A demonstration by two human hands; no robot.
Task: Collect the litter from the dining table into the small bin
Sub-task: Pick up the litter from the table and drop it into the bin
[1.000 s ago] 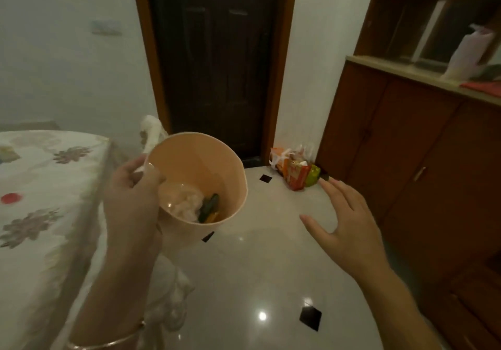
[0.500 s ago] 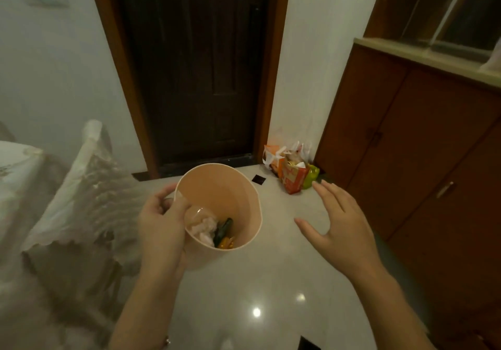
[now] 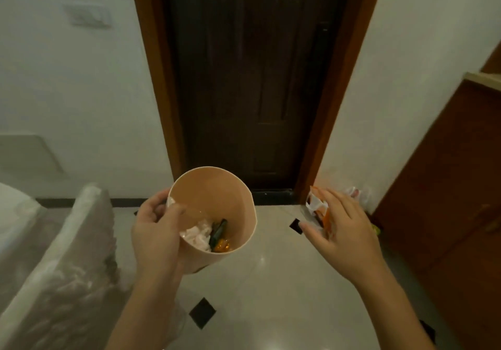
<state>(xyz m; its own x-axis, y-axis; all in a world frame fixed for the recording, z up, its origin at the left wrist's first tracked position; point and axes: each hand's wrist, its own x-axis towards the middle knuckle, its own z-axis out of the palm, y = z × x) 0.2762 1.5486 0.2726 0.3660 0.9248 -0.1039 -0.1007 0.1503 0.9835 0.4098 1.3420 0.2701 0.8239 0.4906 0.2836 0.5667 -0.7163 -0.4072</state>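
Small round peach-coloured plastic bin [image 3: 217, 192], carried in mid-air above a glossy pale tiled floor [image 3: 271, 282] with small black diamond insets, in front of a dark brown panelled wooden door [image 3: 249, 78]; mouth tilted toward the camera, inside exposed. Gripped at the near left rim by the left hand [image 3: 156, 230]: thumb hooked over the rim and lying against the inner wall, remaining fingers curled round the outside. At the bottom of the bin, a heap of litter: crumpled white paper tissue [image 3: 196, 234] on the left, dark green wrapper [image 3: 219, 229] leaning beside it, shiny orange-yellow wrapper [image 3: 221, 246] lowest and nearest the camera, all three touching. Just under the thumb, a clear glossy piece of plastic [image 3: 191, 214] against the inner wall; kind not discernible. Upper part of the inner wall bare. Right hand [image 3: 344, 238] to the right of the bin and well apart from it, palm down, fingers straight and slightly spread, holding nothing. Behind its fingers, on the floor at the foot of the door frame, orange-and-white packets [image 3: 315, 204], partly hidden; contact with the hand not discernible. Further right, a crumpled white plastic bag [image 3: 355, 193] beside a brown wooden cabinet [image 3: 447, 173]. On the white wall left of the door, a pale switch plate [image 3: 88, 15]. Lower left: chair back under a whitish translucent cover [image 3: 67, 254], near the left forearm.
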